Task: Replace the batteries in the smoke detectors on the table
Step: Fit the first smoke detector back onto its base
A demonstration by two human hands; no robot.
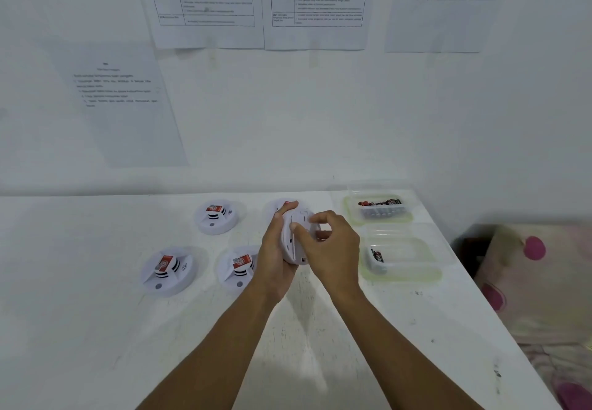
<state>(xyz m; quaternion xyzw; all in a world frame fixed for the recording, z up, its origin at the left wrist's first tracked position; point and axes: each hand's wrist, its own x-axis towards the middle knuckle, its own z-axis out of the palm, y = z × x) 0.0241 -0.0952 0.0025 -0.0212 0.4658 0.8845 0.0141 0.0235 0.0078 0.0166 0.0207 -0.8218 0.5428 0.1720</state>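
My left hand (275, 249) holds a white smoke detector (296, 236) tilted on edge above the table, its back side turned toward me. My right hand (333, 243) rests on that back, thumb and fingers pinching at it. Three more white detectors with red stickers lie face up on the white table (96, 329): one at the back (216, 217), one front left (168, 270), one front middle (238, 268) partly hidden by my left wrist. Another detector (278, 206) peeks out behind my left fingers.
Two clear plastic tubs stand at the right: the far one (379, 209) holds several batteries, the near one (400, 257) holds one or two. The table's right edge runs beside a pink-dotted bedcover (538, 281). Printed sheets (317, 2) hang on the wall behind.
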